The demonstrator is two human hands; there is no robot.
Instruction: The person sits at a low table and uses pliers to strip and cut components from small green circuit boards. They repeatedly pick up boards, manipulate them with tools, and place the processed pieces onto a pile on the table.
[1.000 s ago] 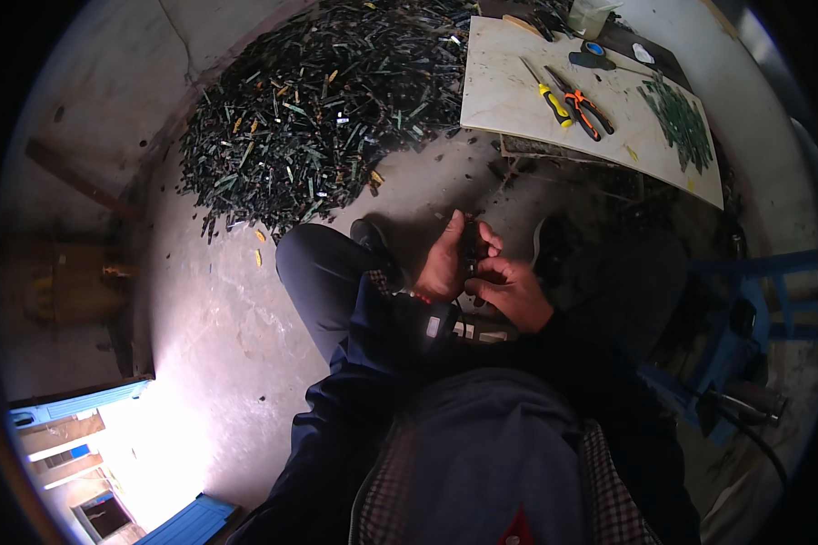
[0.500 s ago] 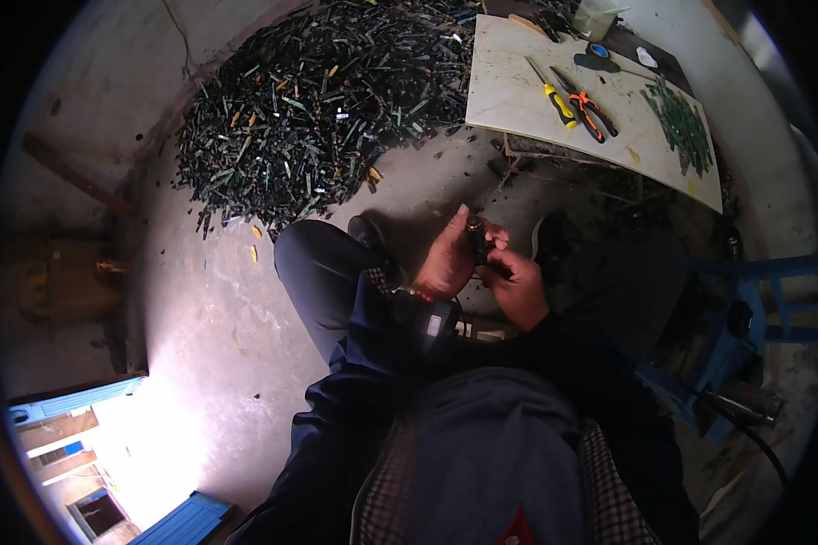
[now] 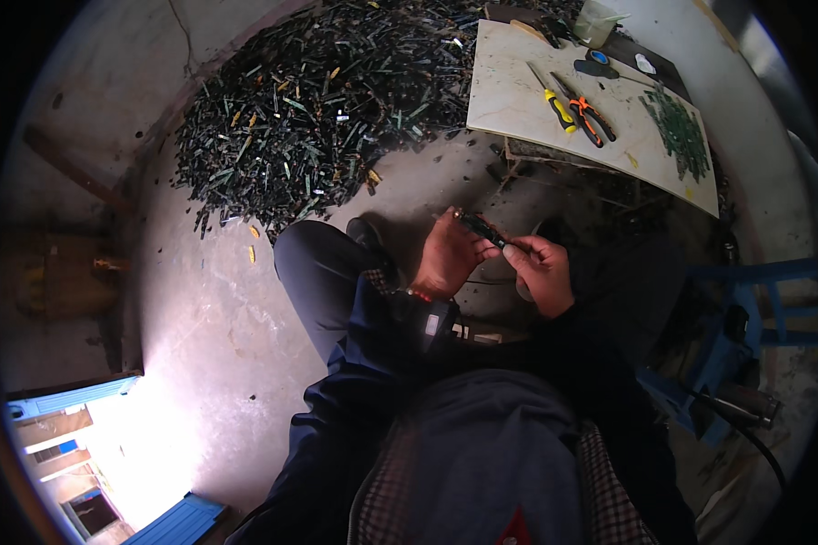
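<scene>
Between my two hands, above the floor and between my knees, is a dark, narrow, stick-like part (image 3: 480, 228). It slants from upper left down to the right, with small coppery spots at its upper end. My left hand (image 3: 447, 259) supports the upper end, its thumb along it and the other fingers curled behind. At the lower right end, my right hand (image 3: 543, 272) pinches the part between thumb and fingertips. The part's exact kind is too small to make out.
Ahead lies a big heap of dark narrow strips (image 3: 309, 118). On a pale board (image 3: 518, 82) at the right are a yellow-handled screwdriver (image 3: 559, 111), orange-handled pliers (image 3: 593, 118) and a pile of green strips (image 3: 680, 132). Blue stool (image 3: 732, 336) stands right.
The dark part has swung from nearly upright to a slant. My right hand has moved right and now pinches its lower end; my left hand stays about in place.
</scene>
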